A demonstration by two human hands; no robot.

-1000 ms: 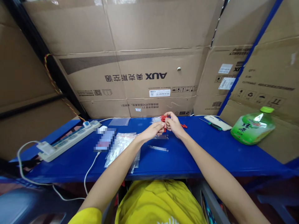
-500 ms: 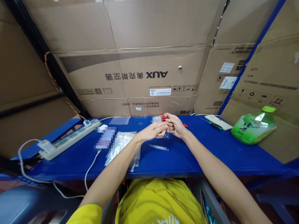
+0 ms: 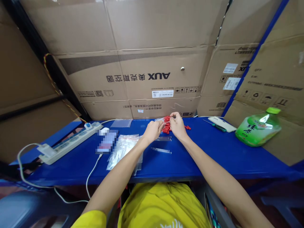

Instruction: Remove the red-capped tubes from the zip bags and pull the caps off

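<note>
Both my hands meet at the far middle of the blue table (image 3: pixel 204 158). My left hand (image 3: pixel 153 130) and my right hand (image 3: pixel 176 125) are closed around a bunch of thin clear tubes with red caps (image 3: pixel 166 124), the red ends showing between my fingers. Two more red caps (image 3: pixel 187 127) lie just right of my right hand. Loose clear tubes (image 3: pixel 162 150) lie on the table nearer to me, below my hands.
Clear plastic bags (image 3: pixel 124 148) lie left of my hands beside a phone (image 3: pixel 106 142) on a white cable. A power strip (image 3: pixel 68 141) sits far left. A green bottle (image 3: pixel 257 128), a screwdriver (image 3: pixel 215 126) and a white case (image 3: pixel 222 124) lie right. Cardboard boxes (image 3: pixel 142 79) wall the back.
My hands have drawn slightly apart and shifted a little farther away, so the bunch of red caps shows more clearly between them than half a second ago.
</note>
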